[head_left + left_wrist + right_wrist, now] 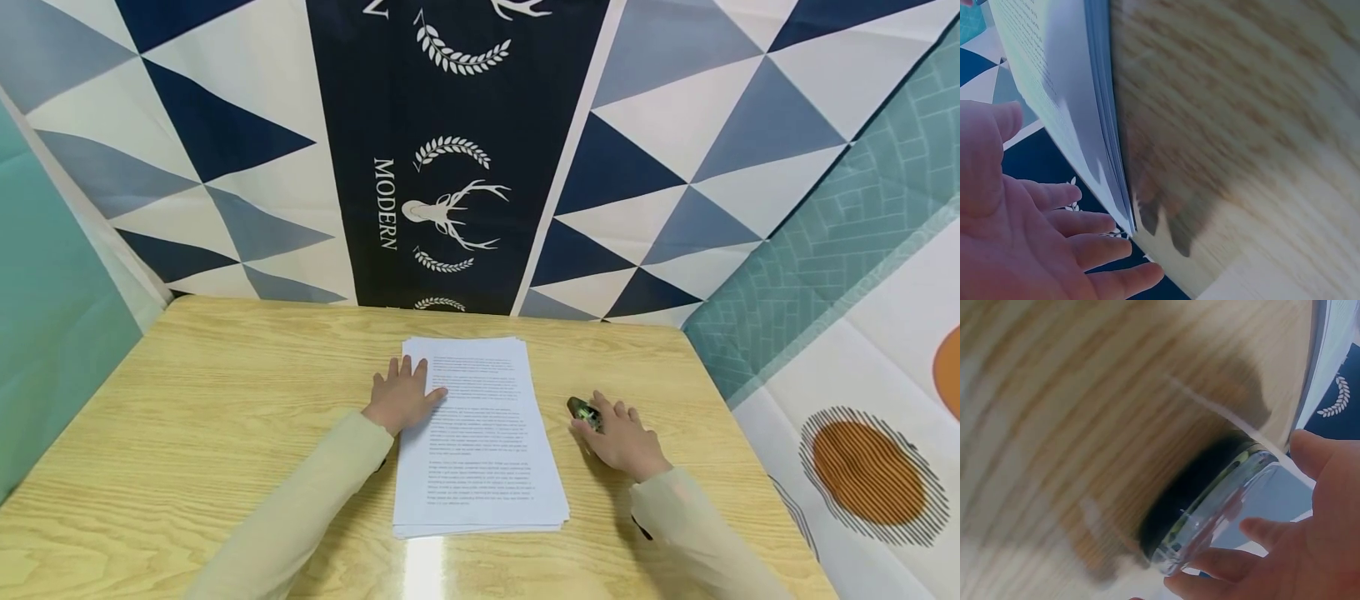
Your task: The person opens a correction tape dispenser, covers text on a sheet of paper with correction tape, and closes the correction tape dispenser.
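A stack of printed paper lies on the wooden table, its sheets slightly uneven at the edges. Over its upper left edge is my left hand, fingers straight and spread, holding nothing. The left wrist view shows the open palm beside the stack's side edge. To the right of the paper sits a glass paperweight, clear on top with a dark base. My right hand is just above and beside it, fingers loosely extended. Whether a fingertip touches the glass, I cannot tell.
The light wooden table ends at the back against a patterned cloth with triangles and a deer head. Teal cloth hangs at the left, and another patterned cloth borders the right side.
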A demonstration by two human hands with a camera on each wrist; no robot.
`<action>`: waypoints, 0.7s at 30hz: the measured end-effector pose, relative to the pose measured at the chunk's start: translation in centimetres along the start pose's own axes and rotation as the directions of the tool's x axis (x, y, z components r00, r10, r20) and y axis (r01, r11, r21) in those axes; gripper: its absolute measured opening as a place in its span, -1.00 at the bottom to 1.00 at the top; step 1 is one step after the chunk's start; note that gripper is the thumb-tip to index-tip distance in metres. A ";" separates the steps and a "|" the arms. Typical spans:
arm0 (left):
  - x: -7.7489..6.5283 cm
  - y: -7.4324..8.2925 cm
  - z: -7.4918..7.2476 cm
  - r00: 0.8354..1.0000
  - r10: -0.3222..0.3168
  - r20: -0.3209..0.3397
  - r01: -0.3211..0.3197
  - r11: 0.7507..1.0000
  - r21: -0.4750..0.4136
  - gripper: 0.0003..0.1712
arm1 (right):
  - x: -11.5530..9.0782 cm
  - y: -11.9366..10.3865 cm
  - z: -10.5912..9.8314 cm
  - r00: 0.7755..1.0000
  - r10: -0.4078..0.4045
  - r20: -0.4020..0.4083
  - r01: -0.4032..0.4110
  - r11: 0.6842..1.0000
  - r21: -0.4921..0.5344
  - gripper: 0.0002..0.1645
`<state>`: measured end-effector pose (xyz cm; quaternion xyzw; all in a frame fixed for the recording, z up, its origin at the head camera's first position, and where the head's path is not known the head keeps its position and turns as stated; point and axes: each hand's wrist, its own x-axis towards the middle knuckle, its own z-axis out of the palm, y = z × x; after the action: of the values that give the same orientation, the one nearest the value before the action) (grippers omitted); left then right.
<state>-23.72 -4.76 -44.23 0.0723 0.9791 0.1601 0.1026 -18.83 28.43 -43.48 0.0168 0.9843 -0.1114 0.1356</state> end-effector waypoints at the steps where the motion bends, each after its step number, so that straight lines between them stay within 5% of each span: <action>1: -0.1 0.0 0.0 1.000 -0.001 0.003 0.001 1.000 -0.001 -0.15 | 0.0 0.1 0.0 1.000 -0.001 -0.007 0.001 1.000 0.002 -0.01; 21: -0.6 0.4 -0.2 0.999 -0.005 0.037 0.005 1.000 -0.003 -0.17 | 0.0 0.4 0.4 0.996 -0.041 -0.079 0.044 0.998 0.034 -0.08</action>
<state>-23.18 -4.55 -43.80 0.0729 0.9769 0.1601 0.1214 -18.72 28.70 -43.91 0.0027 0.9869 -0.1310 0.0944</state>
